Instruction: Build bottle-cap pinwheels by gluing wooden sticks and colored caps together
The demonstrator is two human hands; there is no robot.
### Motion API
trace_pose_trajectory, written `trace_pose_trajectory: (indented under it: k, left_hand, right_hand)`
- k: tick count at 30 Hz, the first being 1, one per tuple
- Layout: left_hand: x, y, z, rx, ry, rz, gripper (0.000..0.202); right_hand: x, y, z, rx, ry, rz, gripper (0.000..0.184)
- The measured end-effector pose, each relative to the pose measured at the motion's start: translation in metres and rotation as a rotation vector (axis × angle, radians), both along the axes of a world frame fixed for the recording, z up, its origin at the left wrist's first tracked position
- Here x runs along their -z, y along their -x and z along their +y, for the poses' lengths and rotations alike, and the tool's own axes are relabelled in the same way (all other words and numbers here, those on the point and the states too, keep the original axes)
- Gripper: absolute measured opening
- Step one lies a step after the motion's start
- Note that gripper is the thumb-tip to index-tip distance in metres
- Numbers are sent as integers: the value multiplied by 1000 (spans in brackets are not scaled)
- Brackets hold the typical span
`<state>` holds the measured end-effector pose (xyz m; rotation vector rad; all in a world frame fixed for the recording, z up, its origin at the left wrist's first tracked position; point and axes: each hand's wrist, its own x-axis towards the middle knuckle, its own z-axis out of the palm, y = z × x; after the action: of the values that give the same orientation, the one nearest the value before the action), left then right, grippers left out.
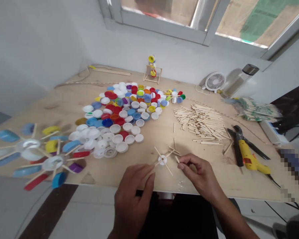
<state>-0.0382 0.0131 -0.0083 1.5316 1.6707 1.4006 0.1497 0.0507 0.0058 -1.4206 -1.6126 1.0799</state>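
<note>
- White plastic bottle cap (162, 160) with crossed thin wooden sticks (167, 167), over the pale plywood table (102, 174), near its front edge
- Left hand (132, 199): fingers pressed together on one stick's end
- Right hand (199, 176): thumb and forefinger clamped on a short flat wooden stick (177, 159), just beside the cap
- Beyond: heaped round plastic caps (117, 116)

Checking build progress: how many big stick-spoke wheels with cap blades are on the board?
2. Both sit at the left end of the plywood board, overlapping: one wheel farther back, the other wheel nearer the front edge. None seem hidden.
</note>
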Motion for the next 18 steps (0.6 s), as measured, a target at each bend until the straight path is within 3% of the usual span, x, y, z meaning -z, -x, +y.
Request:
trace_pose_trajectory:
  k: [2,5,18]
  left_hand:
    - [10,8,11,105,-135,216,19]
    - [22,9,22,177,-189,386,22]
    - [25,4,27,197,-195,463,22]
  right_hand:
    - [3,-6,8,-102,-38,-149,8]
    - [7,-5,15,-194,-138,-307,9]
    - [6,2,21,-296,-233,-519,15]
